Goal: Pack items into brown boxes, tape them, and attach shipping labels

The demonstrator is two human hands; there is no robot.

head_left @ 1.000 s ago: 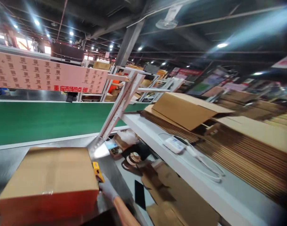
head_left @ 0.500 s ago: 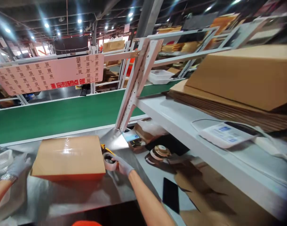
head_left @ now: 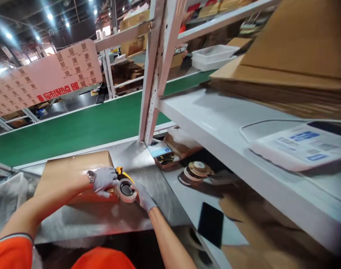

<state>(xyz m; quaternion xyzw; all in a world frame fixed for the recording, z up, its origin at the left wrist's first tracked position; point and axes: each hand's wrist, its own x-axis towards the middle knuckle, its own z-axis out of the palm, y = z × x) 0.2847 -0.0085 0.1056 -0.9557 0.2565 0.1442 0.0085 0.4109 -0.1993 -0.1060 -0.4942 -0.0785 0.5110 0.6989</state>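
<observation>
A closed cardboard box (head_left: 75, 164) lies on the metal tabletop, with a shiny strip of tape across its top. My right hand (head_left: 142, 196), in a pale glove, grips a tape dispenser (head_left: 127, 190) with a yellow part and a roll of clear tape, at the box's right end. My left hand (head_left: 105, 179), gloved and with a metal watch at the wrist, lies across the box's right edge beside the dispenser, fingers stretched out. Part of the box is hidden beneath my left forearm.
A white shelf (head_left: 201, 116) at the right carries stacked cardboard (head_left: 293, 74) and a white device (head_left: 304, 145). Beneath it are a lidded jar (head_left: 194, 173) and a black flat object (head_left: 211, 224). A green conveyor belt (head_left: 83, 127) runs behind; a white basket (head_left: 12, 198) stands left.
My left hand has moved right, from beside the box's left end to its right edge near the dispenser. My right hand still holds the dispenser there. The view has shifted.
</observation>
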